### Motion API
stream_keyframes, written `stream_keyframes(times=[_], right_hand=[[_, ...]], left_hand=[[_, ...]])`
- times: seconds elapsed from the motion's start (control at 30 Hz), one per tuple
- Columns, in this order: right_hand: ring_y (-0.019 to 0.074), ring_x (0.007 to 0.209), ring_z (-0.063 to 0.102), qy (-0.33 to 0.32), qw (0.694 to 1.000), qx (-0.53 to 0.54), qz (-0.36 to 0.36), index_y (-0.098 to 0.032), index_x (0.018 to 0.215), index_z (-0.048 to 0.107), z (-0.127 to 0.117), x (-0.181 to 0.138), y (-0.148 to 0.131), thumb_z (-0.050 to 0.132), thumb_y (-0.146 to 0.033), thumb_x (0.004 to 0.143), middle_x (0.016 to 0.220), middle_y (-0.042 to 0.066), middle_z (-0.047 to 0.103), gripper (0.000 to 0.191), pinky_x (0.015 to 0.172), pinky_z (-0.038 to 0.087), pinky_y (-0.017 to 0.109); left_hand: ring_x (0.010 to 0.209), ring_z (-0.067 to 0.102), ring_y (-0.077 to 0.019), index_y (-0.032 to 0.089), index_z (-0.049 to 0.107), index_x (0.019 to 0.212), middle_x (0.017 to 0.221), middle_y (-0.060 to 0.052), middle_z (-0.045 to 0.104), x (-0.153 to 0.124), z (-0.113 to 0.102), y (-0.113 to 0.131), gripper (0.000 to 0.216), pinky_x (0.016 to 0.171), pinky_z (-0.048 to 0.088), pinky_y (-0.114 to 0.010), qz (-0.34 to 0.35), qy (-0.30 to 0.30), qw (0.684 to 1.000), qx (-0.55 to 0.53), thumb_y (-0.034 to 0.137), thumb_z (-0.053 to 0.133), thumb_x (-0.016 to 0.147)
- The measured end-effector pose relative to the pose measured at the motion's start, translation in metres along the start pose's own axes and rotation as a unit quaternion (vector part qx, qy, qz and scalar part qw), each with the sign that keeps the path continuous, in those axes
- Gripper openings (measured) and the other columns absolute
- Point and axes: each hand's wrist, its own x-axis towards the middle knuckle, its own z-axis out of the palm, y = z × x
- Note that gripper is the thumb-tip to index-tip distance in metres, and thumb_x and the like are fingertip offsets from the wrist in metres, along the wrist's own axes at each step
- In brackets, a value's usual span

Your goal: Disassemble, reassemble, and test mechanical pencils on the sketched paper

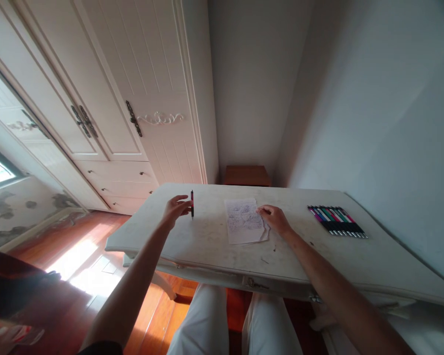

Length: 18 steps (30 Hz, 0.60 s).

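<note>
My left hand (176,210) is at the left part of the white table, its fingertips on a dark pen (192,204) with a red section. The pen points away from me; I cannot tell whether it rests on the tabletop. Right of it lies a small stack of paper sheets (244,224), the top one covered with scribbles. My right hand (274,218) pinches the right edge of the paper, thumb and forefinger together. Farther right, several pens (336,221) with differently coloured barrels and black grips lie side by side in a slanted row.
The white table (207,246) has a curved front edge above my knees. A wall (373,123) borders its right side. A pale wardrobe (163,59) with dark handles stands behind to the left. Beyond the far edge is a brown wooden piece (246,175). Small dark bits dot the tabletop.
</note>
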Motion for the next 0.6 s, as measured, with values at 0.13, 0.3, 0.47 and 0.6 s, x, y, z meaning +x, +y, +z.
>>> stream_keyframes(times=[0.13,0.3,0.47,0.6], right_hand=[[0.0182,0.064,0.058,0.004,1.0,0.008,0.008,-0.017,0.069,0.068,-0.001,0.0,-0.002,0.052,-0.041,0.08,0.064,0.002,0.064,0.031,0.06,0.041,0.026],[0.0183,0.067,0.059,0.008,1.0,0.015,0.011,-0.017,0.071,0.068,-0.002,-0.001,-0.003,0.053,-0.041,0.08,0.068,0.002,0.067,0.03,0.064,0.042,0.027],[0.0195,0.074,0.061,0.031,0.999,0.04,0.002,-0.017,0.074,0.068,-0.002,-0.003,-0.008,0.054,-0.042,0.082,0.075,0.004,0.069,0.029,0.069,0.045,0.028],[0.0197,0.083,0.062,0.028,0.996,0.072,-0.037,-0.017,0.081,0.067,-0.003,-0.009,-0.02,0.05,-0.046,0.087,0.085,0.006,0.069,0.034,0.077,0.046,0.028]], left_hand=[[0.057,0.064,-0.0117,0.013,0.062,0.095,0.075,-0.004,0.069,-0.003,0.042,0.005,0.043,0.057,0.051,-0.023,-0.055,-0.1,0.984,-0.14,0.022,0.081,0.058],[0.054,0.061,-0.0094,0.013,0.063,0.083,0.07,-0.002,0.066,-0.001,0.086,0.004,0.02,0.057,0.052,-0.023,-0.09,-0.175,0.952,-0.234,0.014,0.071,0.064],[0.059,0.065,-0.0127,0.014,0.062,0.088,0.072,-0.003,0.067,0.002,0.12,0.001,0.026,0.06,0.054,-0.026,-0.109,-0.223,0.936,-0.249,0.012,0.072,0.064],[0.074,0.07,-0.0199,0.012,0.059,0.079,0.078,-0.008,0.07,0.004,0.132,-0.001,0.024,0.067,0.055,-0.029,-0.097,-0.254,0.929,-0.251,0.015,0.076,0.063]])
